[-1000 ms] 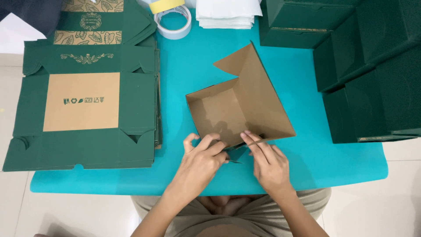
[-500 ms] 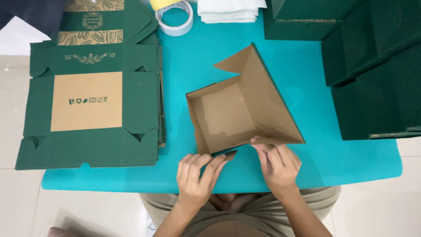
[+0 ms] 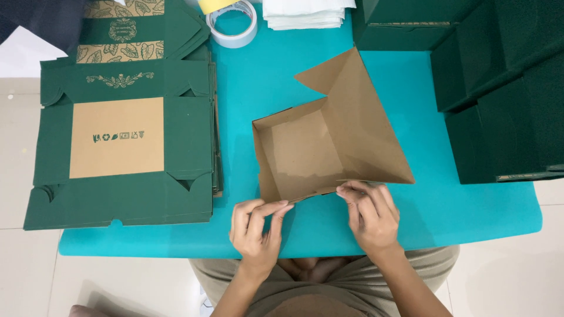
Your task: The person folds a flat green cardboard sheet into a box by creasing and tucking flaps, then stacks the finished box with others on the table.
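A half-folded cardboard box (image 3: 305,152), brown inside and green outside, stands on the teal table (image 3: 264,88) in front of me, its walls raised and its lid panel tilted up to the right. My left hand (image 3: 255,226) pinches the near-left flap at the box's front edge. My right hand (image 3: 370,211) grips the near-right part of the front wall, fingers curled over its edge. Both hands sit at the table's near side, above my lap.
A stack of flat green box blanks (image 3: 123,141) lies at the left. Folded green boxes (image 3: 505,94) are piled at the right and back right. A tape roll (image 3: 234,23) and a pile of white sheets (image 3: 305,13) lie at the far edge.
My hands have moved apart along the box's front edge. The front wall has come up and the box sits squarer and more open than a second ago.
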